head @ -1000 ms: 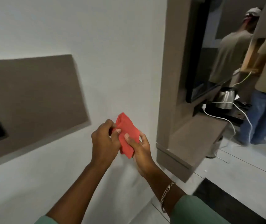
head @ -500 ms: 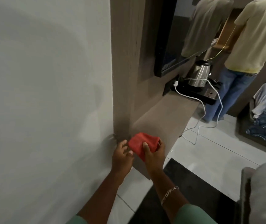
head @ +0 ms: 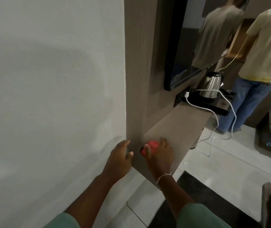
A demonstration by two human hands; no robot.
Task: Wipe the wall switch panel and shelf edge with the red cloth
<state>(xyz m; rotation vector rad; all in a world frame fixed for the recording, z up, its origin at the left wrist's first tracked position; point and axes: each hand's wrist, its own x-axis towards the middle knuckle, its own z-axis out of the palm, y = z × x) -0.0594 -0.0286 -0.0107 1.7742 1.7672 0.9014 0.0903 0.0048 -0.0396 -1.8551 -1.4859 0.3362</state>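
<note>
Head view, looking down: the person's right hand (head: 160,154) presses a bunched red cloth (head: 151,146) onto the near left corner of the brown laminate shelf (head: 179,124), where the shelf top meets the upright brown wood-grain panel (head: 138,76). Its fingers curl over the cloth, thumb tucked at the cloth's near side, so only a small patch of red shows. The left hand (head: 120,157) holds nothing; its fingers are loosely spread and rest at the foot of the upright panel, where that panel meets the white painted wall (head: 54,89). No switch panel is in view here.

Judged from this, the shelf-edge wipe is only starting at the near corner. The chief risk lies at the far end of the shelf: a white power cable (head: 213,112) runs from a plug across the shelf's front edge and hangs to the floor, and a long sweep along that edge could snag it and tug the stainless-steel electric kettle (head: 211,87). Motion blur suggests a fast stroke, which would make a snag likelier. The balled cloth also covers little surface, so parts of the edge may be missed.

For containers, the kettle stands with its lid closed on a flat black tray (head: 213,104) at the shelf's far end; what is inside it cannot be seen. Another person in a yellow shirt (head: 266,43) stands beyond the tray.
</note>
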